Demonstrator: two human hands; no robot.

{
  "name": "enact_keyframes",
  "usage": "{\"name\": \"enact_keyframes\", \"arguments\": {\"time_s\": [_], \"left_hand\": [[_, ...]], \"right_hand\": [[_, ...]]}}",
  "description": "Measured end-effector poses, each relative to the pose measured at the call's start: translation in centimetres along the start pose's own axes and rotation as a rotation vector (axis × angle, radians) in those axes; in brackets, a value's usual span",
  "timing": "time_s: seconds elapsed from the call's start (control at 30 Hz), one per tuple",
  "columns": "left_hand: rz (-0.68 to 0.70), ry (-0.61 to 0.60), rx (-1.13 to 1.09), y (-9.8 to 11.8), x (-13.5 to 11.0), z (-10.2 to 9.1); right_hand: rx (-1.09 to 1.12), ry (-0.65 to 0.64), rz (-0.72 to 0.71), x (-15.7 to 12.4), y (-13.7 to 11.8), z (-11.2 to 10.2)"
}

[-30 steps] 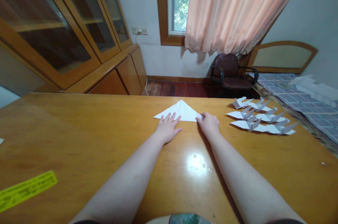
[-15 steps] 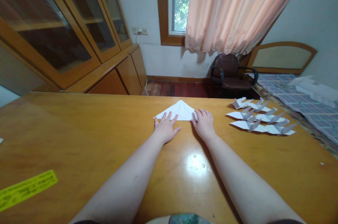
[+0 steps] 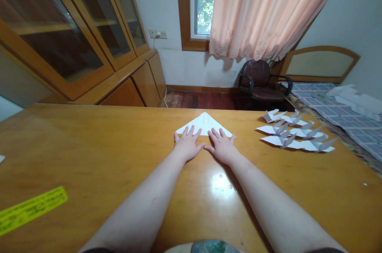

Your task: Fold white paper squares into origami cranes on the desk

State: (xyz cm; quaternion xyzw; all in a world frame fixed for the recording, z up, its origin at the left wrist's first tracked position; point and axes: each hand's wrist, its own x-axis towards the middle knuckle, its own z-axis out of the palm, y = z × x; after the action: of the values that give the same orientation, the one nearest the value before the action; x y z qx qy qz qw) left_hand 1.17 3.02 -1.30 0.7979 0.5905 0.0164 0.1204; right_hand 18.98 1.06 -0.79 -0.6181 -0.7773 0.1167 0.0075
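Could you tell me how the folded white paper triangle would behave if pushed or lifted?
Probably light and floppy: the paper triangle is thin and lies flat. It may slide readily on the glossy, reflective table.

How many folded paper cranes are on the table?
6 paper cranes at the right, in three rows of two: far pair, middle pair, near pair. They overlap, so some may be hidden.

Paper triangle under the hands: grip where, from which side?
Probably the far apex of the paper triangle, from the far side: it lies flat on the wooden table, and left hand and right hand cover its near edge, leaving that tip free.
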Motion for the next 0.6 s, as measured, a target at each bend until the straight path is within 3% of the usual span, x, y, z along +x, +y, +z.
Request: {"name": "enact_keyframes", "arguments": {"time_s": [0.3,0.6], "left_hand": [[-0.039,0.019,0.021,-0.6,0.32,0.23],[-0.435,-0.033,0.134,-0.38,0.82,0.15]], "right_hand": [[-0.011,-0.033,0.047,0.04,-0.19,-0.06],[-0.018,-0.048,0.052,0.1,-0.1,-0.07]]}}
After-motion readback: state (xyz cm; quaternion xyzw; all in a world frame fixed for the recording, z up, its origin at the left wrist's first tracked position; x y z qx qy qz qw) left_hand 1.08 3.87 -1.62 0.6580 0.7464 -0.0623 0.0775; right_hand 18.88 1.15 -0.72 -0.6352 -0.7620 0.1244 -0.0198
